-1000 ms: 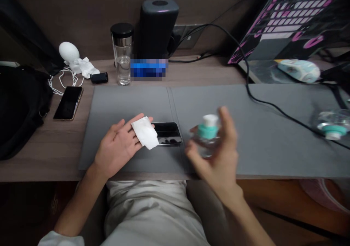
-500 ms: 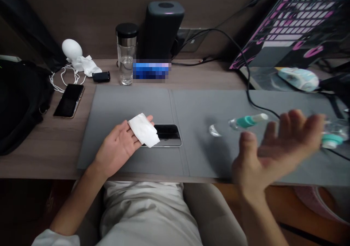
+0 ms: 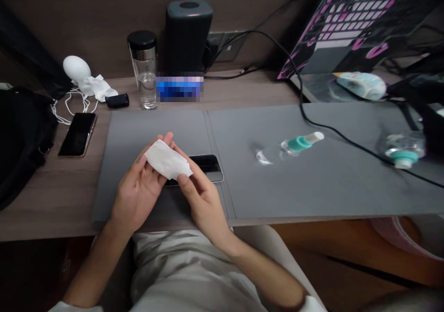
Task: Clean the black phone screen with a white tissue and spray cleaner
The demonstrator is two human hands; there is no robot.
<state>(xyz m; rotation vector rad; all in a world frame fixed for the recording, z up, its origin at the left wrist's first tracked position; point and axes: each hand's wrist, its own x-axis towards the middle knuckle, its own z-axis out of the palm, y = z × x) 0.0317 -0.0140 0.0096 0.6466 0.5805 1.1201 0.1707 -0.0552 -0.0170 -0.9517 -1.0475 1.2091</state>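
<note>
A folded white tissue (image 3: 168,159) lies across the fingers of my left hand (image 3: 135,198), with the thumb against its left edge. My right hand (image 3: 204,203) pinches the tissue's right end, thumb on top and fingers behind it. Beneath both hands a phone with a dark screen (image 3: 212,165) rests on the grey desk mat (image 3: 294,192); its left part is hidden. To the right, a clear spray bottle with a teal collar and white top (image 3: 300,143) lies on its side on the mat.
A clear bottle with a teal collar (image 3: 404,157) lies at the right, near a black cable (image 3: 333,129). At the back stand a water bottle (image 3: 147,83) and a dark box-shaped device (image 3: 187,39). Another phone (image 3: 78,134) and a black bag (image 3: 24,145) are at the left.
My right hand has come from above the right side of the mat to the tissue and taken hold of its right end. The view has shifted slightly.
</note>
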